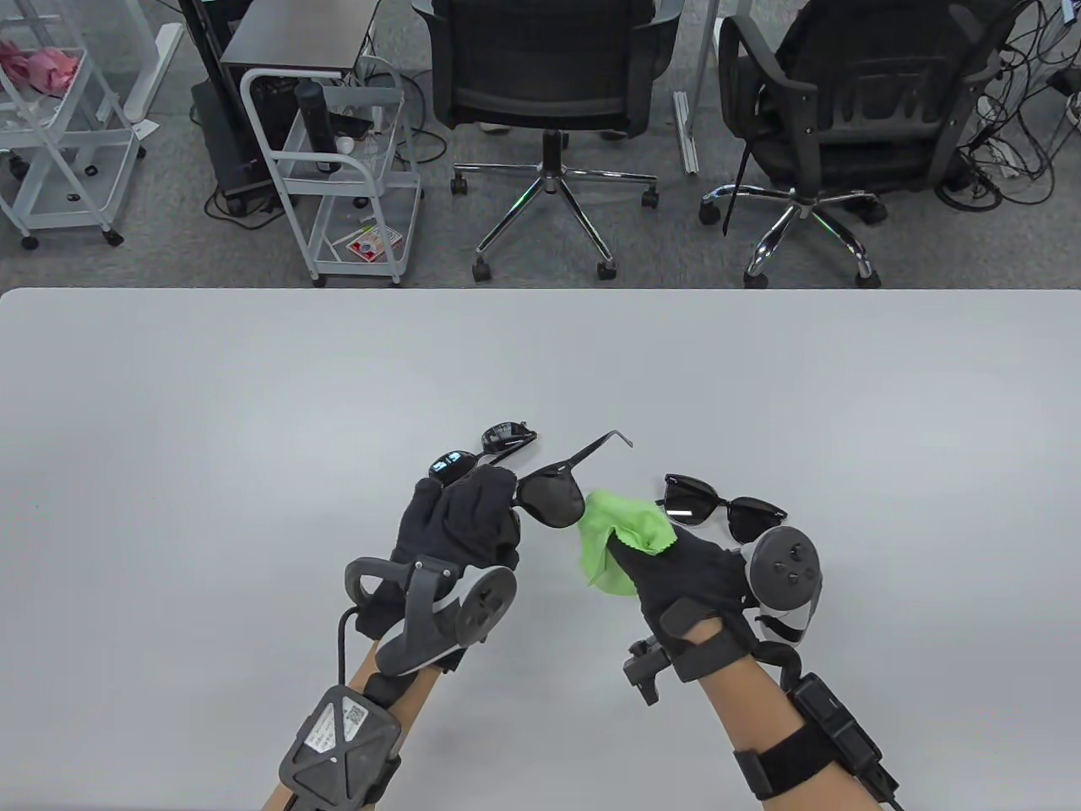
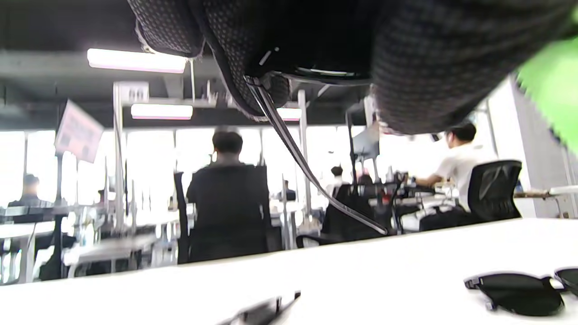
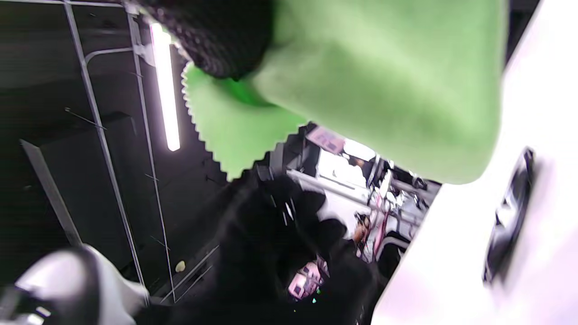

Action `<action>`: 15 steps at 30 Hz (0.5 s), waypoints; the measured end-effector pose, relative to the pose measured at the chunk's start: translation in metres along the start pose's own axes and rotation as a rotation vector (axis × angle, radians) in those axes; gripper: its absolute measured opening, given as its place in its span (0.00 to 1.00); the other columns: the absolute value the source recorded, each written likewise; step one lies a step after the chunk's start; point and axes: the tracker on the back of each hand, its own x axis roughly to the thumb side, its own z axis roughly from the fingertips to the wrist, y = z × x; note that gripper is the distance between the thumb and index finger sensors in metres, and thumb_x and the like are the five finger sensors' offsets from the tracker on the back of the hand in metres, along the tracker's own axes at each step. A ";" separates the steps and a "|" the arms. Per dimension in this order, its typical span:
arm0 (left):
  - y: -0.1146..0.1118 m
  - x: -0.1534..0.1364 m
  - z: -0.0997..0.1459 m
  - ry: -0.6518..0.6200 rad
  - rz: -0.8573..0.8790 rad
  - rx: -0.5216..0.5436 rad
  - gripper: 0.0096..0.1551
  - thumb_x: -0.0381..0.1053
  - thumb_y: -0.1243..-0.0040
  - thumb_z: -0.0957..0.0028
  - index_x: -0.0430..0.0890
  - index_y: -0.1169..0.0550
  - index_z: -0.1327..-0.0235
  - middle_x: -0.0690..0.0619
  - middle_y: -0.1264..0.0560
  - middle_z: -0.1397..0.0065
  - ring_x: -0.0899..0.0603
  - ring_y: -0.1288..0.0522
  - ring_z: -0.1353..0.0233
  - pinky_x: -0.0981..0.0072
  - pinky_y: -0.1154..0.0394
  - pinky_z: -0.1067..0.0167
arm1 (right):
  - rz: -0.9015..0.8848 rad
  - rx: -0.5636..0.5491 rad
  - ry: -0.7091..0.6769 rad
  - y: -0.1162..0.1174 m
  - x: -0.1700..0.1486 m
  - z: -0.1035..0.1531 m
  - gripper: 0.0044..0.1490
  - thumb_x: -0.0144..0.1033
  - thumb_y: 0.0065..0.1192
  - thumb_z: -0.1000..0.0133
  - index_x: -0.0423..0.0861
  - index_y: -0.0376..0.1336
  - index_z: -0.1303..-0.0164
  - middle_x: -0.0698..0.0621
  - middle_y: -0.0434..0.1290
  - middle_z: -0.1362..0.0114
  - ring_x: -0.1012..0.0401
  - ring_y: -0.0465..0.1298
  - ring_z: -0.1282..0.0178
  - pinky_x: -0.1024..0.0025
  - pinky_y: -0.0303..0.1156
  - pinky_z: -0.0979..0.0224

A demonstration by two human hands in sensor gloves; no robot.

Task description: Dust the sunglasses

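Observation:
My left hand (image 1: 469,515) grips a pair of black sunglasses (image 1: 553,500) above the table, one lens showing and one temple arm (image 1: 595,446) sticking out to the far right. In the left wrist view the temple arm (image 2: 298,158) hangs down from my gloved fingers (image 2: 406,67). My right hand (image 1: 684,562) holds a green cloth (image 1: 621,541) just right of the held lens; the cloth also fills the top of the right wrist view (image 3: 384,85).
A second pair of black sunglasses (image 1: 722,511) lies on the table (image 1: 253,422) just beyond my right hand. A third pair (image 1: 486,449) lies beyond my left hand. Office chairs and carts stand past the table's far edge.

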 end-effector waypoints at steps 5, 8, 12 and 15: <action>-0.010 -0.010 -0.004 -0.033 -0.014 -0.048 0.57 0.58 0.25 0.67 0.66 0.48 0.29 0.67 0.41 0.20 0.51 0.29 0.18 0.50 0.34 0.22 | 0.122 -0.042 -0.117 -0.024 0.013 -0.003 0.31 0.43 0.66 0.46 0.44 0.68 0.34 0.47 0.78 0.30 0.45 0.78 0.31 0.37 0.67 0.31; -0.014 -0.007 -0.004 -0.111 -0.033 -0.086 0.57 0.58 0.25 0.67 0.69 0.49 0.31 0.71 0.43 0.20 0.54 0.32 0.16 0.51 0.36 0.21 | 0.236 0.007 -0.166 -0.027 0.017 -0.006 0.34 0.43 0.65 0.46 0.44 0.65 0.30 0.47 0.73 0.25 0.42 0.73 0.26 0.34 0.64 0.30; -0.012 -0.001 -0.002 -0.160 -0.066 -0.052 0.57 0.58 0.25 0.68 0.71 0.49 0.32 0.73 0.43 0.20 0.55 0.33 0.16 0.53 0.36 0.20 | 0.337 0.251 -0.203 -0.013 0.019 -0.010 0.38 0.44 0.64 0.47 0.44 0.60 0.27 0.46 0.67 0.20 0.38 0.66 0.22 0.30 0.59 0.29; -0.011 0.005 0.000 -0.220 -0.092 -0.045 0.57 0.59 0.25 0.68 0.73 0.49 0.33 0.74 0.43 0.20 0.56 0.33 0.16 0.54 0.36 0.20 | 0.390 0.365 -0.242 0.006 0.024 -0.008 0.39 0.44 0.65 0.48 0.43 0.60 0.26 0.45 0.66 0.20 0.38 0.65 0.21 0.28 0.57 0.29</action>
